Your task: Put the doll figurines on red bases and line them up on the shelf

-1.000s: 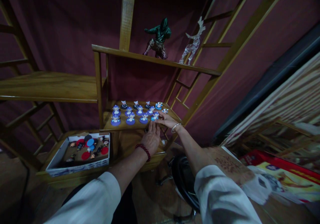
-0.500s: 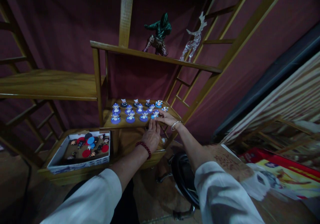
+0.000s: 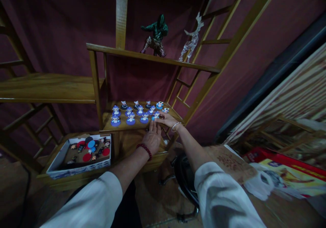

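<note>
On the low wooden shelf (image 3: 122,127), small figurines on round bases stand in rows. My right hand (image 3: 167,120) reaches in from the right and has its fingers closed around the figurine at the front row's right end (image 3: 155,115), which has a blue base. Just below it, my left hand (image 3: 152,139) lies with fingers stretched out against the shelf's front edge, its fingertips close to that same figurine. To the left stand other purple-based figurines, such as the front-left one (image 3: 115,120). Darker figurines (image 3: 136,104) make up the back row.
An open cardboard box (image 3: 78,169) with loose figurines and round bases sits lower left. Above, a green-hooded statue (image 3: 158,34) and a clear deer figure (image 3: 191,44) stand on the upper shelf (image 3: 152,58). A black stool (image 3: 184,177) is below my right arm.
The whole view has shifted slightly, so the shelves sit a little further left. Both hands keep nearly the same place at the right-end figurine.
</note>
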{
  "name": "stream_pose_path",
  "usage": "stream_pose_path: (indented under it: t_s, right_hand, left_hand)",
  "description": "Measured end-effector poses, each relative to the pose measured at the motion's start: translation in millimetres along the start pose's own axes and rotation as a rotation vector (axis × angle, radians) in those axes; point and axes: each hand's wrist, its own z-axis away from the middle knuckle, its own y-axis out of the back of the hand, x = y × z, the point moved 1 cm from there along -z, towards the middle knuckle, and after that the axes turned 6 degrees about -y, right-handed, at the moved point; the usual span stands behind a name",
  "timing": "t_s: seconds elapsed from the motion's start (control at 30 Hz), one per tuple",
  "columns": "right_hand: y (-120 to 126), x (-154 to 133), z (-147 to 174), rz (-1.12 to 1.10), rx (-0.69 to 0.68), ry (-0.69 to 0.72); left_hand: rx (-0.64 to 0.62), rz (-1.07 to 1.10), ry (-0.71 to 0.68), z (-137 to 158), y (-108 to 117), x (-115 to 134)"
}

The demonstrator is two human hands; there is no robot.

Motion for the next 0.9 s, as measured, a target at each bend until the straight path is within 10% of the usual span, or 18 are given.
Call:
stream_pose_path:
  t_s: [0.9]
  right_hand:
    - [1, -1, 4, 0.069, 0.012, 0.0]
  left_hand:
    - [0.013, 0.122, 0.039, -1, -11, -4]
